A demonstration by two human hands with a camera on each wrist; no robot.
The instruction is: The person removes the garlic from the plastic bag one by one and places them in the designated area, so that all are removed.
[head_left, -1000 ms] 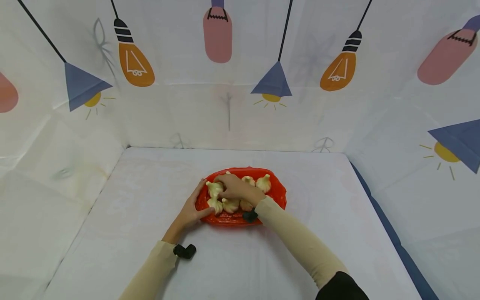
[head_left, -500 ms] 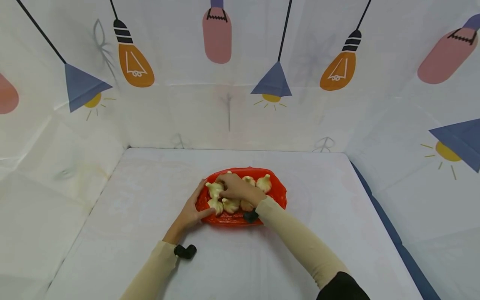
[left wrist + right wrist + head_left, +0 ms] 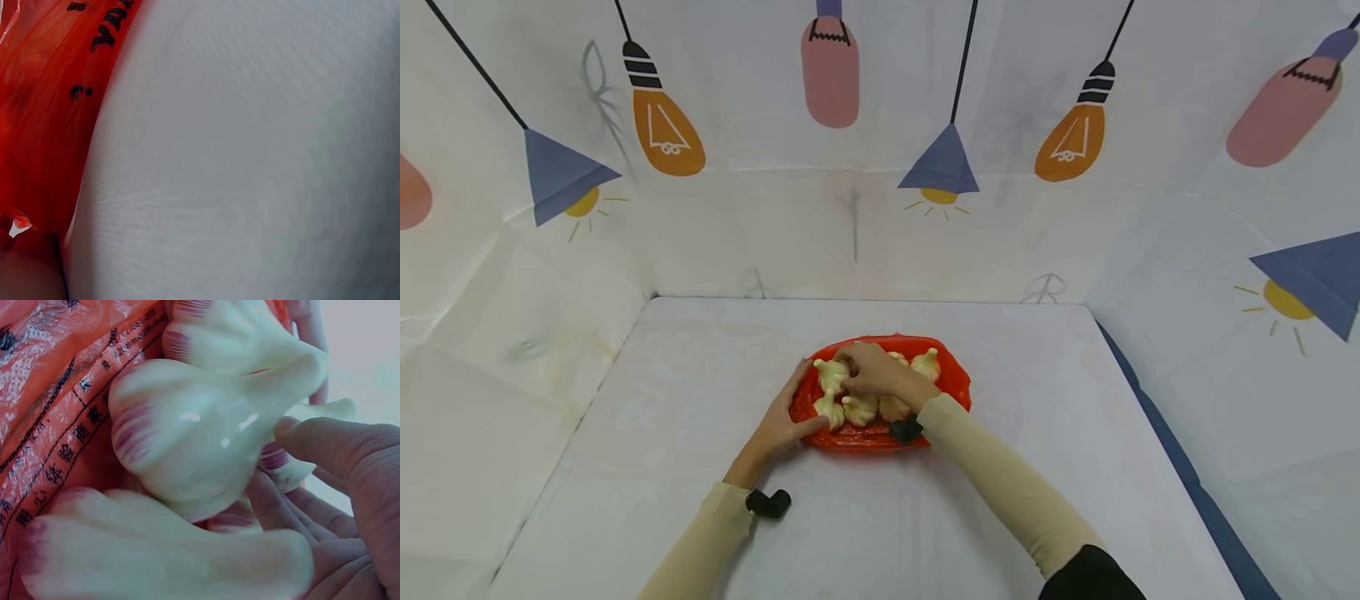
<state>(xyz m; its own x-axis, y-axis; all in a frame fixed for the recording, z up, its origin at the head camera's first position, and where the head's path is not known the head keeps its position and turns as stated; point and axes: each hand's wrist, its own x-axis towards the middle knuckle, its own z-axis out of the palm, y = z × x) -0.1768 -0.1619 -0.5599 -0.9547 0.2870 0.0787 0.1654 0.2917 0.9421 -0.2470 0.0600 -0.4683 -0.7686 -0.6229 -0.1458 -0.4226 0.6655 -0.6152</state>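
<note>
A red plastic bag point(image 3: 952, 385) lies spread on the white table and carries several garlic bulbs point(image 3: 927, 364). My left hand point(image 3: 781, 418) holds the bag's left edge, with the thumb on the front rim beside a bulb point(image 3: 830, 408). My right hand point(image 3: 872, 372) reaches in from the right, its fingers curled over a bulb near the bag's back left. In the right wrist view, fingertips point(image 3: 331, 447) press a large white and purple bulb point(image 3: 187, 444) lying on the printed red bag point(image 3: 56, 394). The left wrist view shows only the bag's edge point(image 3: 50, 112) on the table.
The white table point(image 3: 1037, 400) is boxed in by walls printed with lamps at the back and on both sides. Bare tabletop point(image 3: 250, 156) surrounds the bag. A black camera sits on each wrist point(image 3: 767, 502).
Both hands stay where they were on the bag and the garlic. Only the head view has shifted slightly.
</note>
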